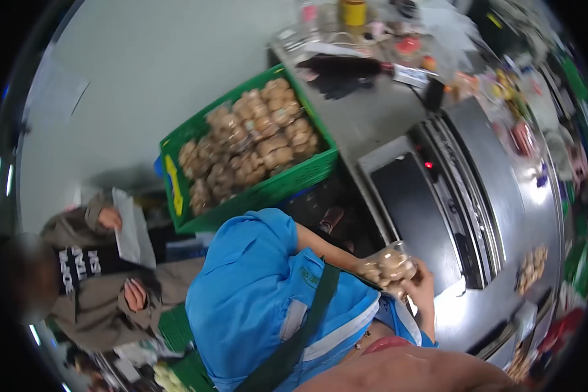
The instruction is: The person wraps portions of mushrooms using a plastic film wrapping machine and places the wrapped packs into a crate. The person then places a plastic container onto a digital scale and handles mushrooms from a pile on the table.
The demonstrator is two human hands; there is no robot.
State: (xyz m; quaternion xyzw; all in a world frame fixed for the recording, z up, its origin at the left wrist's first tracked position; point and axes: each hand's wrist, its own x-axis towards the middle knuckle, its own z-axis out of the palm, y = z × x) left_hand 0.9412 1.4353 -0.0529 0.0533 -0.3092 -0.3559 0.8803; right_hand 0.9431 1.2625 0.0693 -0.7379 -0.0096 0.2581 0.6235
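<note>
The clear-wrapped pack of brown mushrooms [393, 266] lies between the 2 hands: the right hand [422, 287] is clamped on its side; the left is hidden behind it, so I cannot tell its grip. Beside them is a steel machine with a black plate [411, 202]. A green crate [255, 200] holds more packs. White capitals on a co-worker's black top [108, 266] and the blue shirt's green emblem [310, 277] are too blurred to read surely.
</note>
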